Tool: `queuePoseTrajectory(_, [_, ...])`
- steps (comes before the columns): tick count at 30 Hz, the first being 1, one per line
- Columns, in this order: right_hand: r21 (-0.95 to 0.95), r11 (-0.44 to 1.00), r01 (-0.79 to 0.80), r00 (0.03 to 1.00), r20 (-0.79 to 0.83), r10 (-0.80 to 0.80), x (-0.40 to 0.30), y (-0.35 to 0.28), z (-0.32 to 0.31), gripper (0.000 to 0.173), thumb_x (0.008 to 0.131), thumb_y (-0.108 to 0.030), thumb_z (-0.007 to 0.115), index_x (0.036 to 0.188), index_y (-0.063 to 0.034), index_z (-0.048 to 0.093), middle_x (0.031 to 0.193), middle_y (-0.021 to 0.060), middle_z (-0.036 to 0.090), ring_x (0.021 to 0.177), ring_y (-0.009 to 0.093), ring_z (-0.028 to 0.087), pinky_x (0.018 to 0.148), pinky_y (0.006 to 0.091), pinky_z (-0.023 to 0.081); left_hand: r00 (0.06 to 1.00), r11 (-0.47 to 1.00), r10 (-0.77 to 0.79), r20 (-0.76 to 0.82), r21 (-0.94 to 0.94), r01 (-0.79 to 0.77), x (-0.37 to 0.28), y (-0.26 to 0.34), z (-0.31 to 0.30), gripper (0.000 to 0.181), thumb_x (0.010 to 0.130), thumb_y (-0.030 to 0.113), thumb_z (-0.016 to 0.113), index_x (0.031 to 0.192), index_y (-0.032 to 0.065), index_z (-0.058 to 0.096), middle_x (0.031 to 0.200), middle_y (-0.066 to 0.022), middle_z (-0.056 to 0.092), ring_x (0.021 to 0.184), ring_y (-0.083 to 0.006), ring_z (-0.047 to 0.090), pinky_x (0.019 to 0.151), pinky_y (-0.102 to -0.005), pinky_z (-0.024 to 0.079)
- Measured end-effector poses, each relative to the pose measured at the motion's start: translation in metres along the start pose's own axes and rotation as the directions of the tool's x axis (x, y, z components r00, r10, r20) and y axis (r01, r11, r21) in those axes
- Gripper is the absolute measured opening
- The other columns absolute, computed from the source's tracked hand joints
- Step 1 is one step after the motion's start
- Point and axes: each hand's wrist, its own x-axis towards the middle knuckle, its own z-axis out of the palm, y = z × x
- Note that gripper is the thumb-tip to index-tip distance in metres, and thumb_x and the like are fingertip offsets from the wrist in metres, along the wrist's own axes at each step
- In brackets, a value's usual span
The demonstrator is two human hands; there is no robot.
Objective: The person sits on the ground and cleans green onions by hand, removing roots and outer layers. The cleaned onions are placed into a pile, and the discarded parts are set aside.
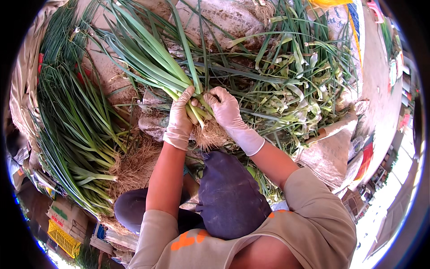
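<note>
White disposable gloves cover both of my hands. My left hand (pixel 181 112) is closed around the pale stems of a bunch of green onions (pixel 164 67), whose long green leaves fan up and to the left. Fine tan roots (pixel 210 134) hang below the stems, above my knee. On the bunch's right side, my right hand (pixel 224 106) pinches a leaf or stem (pixel 205 103) between thumb and forefinger. The exact hold of those fingertips is partly hidden. Loose leaves and peeled pale skins (pixel 295 94) lie in a heap to the right of my hands.
A large pile of rooted green onions (pixel 80 144) lies on the left. Soiled woven sacks (pixel 221 23) spread beneath and beyond the leaves. My dark-clad knee (pixel 231 195) rises just below my hands. A yellow plastic crate (pixel 63 238) and a cardboard box (pixel 69 217) stand at the lower left.
</note>
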Motion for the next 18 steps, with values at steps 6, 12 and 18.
queuePoseTrajectory(6, [0.454, 0.840, -0.299, 0.954, 0.148, 0.259, -0.009, -0.012, -0.020, 0.013, 0.093, -0.015, 0.059, 0.090, -0.0027, 0.060, 0.078, 0.0014, 0.062, 0.068, 0.006, 0.052, 0.057, 0.0210, 0.042, 0.999, 0.999, 0.000, 0.033, -0.050, 0.001, 0.001, -0.006, 0.000, 0.032, 0.083, 0.012, 0.070, 0.111, 0.0022, 0.057, 0.077, -0.0009, 0.056, 0.059, -0.0099, 0.050, 0.055, -0.0243, 0.046])
queuePoseTrajectory(12, [0.580, 0.806, -0.118, 0.987, 0.158, 0.031, -0.013, -0.013, -0.027, 0.018, 0.097, -0.020, 0.052, 0.092, -0.0040, 0.058, 0.088, 0.0017, 0.062, 0.063, 0.007, 0.049, 0.054, 0.0193, 0.040, 0.999, 0.998, 0.018, 0.047, -0.069, -0.015, 0.003, -0.010, -0.004, 0.034, 0.085, 0.019, 0.069, 0.112, 0.0024, 0.058, 0.075, 0.0013, 0.054, 0.060, -0.0084, 0.049, 0.057, -0.0227, 0.046])
queuePoseTrajectory(18, [0.445, 0.894, 0.061, 0.991, 0.081, -0.108, -0.003, -0.018, -0.021, 0.016, 0.097, -0.018, 0.052, 0.090, -0.0040, 0.056, 0.081, 0.0003, 0.059, 0.071, 0.007, 0.050, 0.065, 0.0218, 0.044, 0.980, 0.992, -0.083, 0.183, 0.105, 0.065, -0.008, -0.001, 0.011, 0.034, 0.083, 0.011, 0.070, 0.113, 0.0001, 0.058, 0.087, -0.0037, 0.062, 0.063, -0.0088, 0.052, 0.060, -0.0214, 0.048])
